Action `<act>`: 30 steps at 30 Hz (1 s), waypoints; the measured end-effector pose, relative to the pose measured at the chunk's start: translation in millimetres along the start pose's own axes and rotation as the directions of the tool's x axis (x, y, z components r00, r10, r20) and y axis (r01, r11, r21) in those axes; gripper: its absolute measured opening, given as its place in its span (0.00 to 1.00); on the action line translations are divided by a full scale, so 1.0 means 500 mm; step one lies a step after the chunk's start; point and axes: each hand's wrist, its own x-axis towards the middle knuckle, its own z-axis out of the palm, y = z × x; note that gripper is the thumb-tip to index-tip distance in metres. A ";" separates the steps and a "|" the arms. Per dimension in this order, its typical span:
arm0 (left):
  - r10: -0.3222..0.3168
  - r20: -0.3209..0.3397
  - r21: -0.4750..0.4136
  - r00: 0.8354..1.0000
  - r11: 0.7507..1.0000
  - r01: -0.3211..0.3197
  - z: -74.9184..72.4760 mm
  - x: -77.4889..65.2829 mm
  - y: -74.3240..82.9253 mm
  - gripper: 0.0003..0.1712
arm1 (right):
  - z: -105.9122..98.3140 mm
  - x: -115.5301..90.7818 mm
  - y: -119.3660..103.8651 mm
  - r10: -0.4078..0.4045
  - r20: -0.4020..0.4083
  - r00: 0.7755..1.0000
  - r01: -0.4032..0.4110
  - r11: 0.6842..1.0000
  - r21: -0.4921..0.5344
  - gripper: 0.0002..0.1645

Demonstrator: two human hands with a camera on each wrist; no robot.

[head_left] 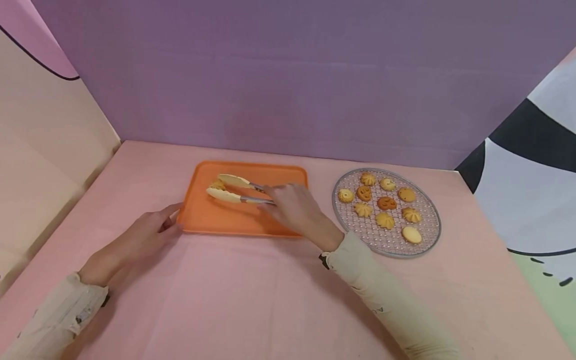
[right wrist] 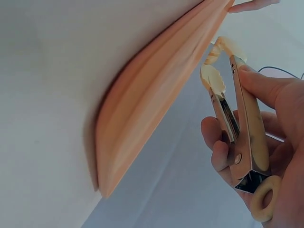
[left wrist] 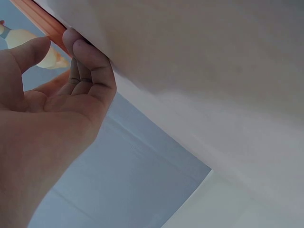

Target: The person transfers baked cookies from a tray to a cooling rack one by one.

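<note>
On the pink table lies an orange tray (head_left: 243, 220). My left hand (head_left: 150, 227) is at its left front corner, fingertips touching the rim; in the left wrist view the thumb of this hand (left wrist: 61, 104) stands apart from the fingers. My right hand (head_left: 294, 205) grips a pair of metal tongs (head_left: 256, 200) with cream scalloped tips, reaching over the tray. Between the tips is a yellow cookie (head_left: 218, 185), partly hidden. The right wrist view shows the tongs (right wrist: 249, 128) with fingers and thumb around the arms and a ring at the end.
To the right of the tray, a round wire rack (head_left: 434, 240) with a grey rim carries several cookies of different shapes. A purple wall (head_left: 288, 100) stands behind the table, a cream panel (head_left: 45, 130) at the left and a patterned panel (head_left: 531, 175) at the right.
</note>
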 end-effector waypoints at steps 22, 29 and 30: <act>0.046 -0.032 0.010 0.998 0.999 -0.046 0.003 -0.004 -0.001 0.31 | -0.034 -0.123 0.039 -0.015 -0.043 0.999 0.011 0.997 -0.076 0.26; 0.052 -0.034 0.005 0.998 0.999 -0.052 0.004 -0.001 -0.003 0.31 | -0.050 -0.164 0.052 -0.028 -0.083 0.996 0.021 0.997 -0.078 0.26; 0.054 -0.035 0.005 0.998 0.999 -0.054 0.004 -0.001 -0.003 0.31 | -0.052 -0.169 0.054 -0.030 -0.092 0.995 0.022 0.996 -0.083 0.26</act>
